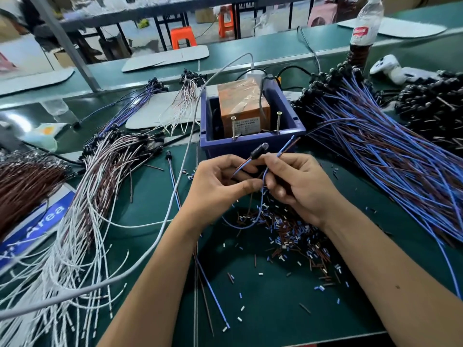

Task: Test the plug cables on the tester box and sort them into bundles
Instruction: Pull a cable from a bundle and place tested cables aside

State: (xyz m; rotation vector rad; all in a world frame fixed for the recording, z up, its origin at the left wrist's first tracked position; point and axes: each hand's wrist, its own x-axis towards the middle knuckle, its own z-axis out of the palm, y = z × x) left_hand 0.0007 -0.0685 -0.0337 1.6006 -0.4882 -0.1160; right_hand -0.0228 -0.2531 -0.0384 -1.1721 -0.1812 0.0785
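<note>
At the far left edge of the frame a brown bundle [23, 181] is seen lying on the green table [263, 304], above a blue sign [35, 229] marked "Area". Just right of it a large white bundle [82, 221] is spread from the left middle down to the lower left corner, its black plugs fanned toward the centre. A grey cord [175, 186] is draped across this bundle and runs up to the tester box. In the upper left of centre two small bundles are laid beside a grey mat [155, 113].

At centre, the left hand [215, 189] is held just below the blue bin [250, 144]; its thumb and fingers are closed on a cable [260, 204], with the cable's black plug [256, 154] standing up just above the fingers. The right hand [298, 181], touching the left, is pinched on the same cable's blue and brown wires, whose stripped ends point up toward the bin's front wall. The slack is looped down below both hands.

Above the hands the orange tester box [241, 106] is set inside the blue bin, with two screws [278, 122] standing upright at its near face. Below the hands, cut insulation scraps [293, 236] are scattered on the table.

To the right a big blue bundle [390, 156] is fanned from upper centre toward the right edge. In the upper right a bottle [365, 31] and a white controller [390, 68] are seen.
</note>
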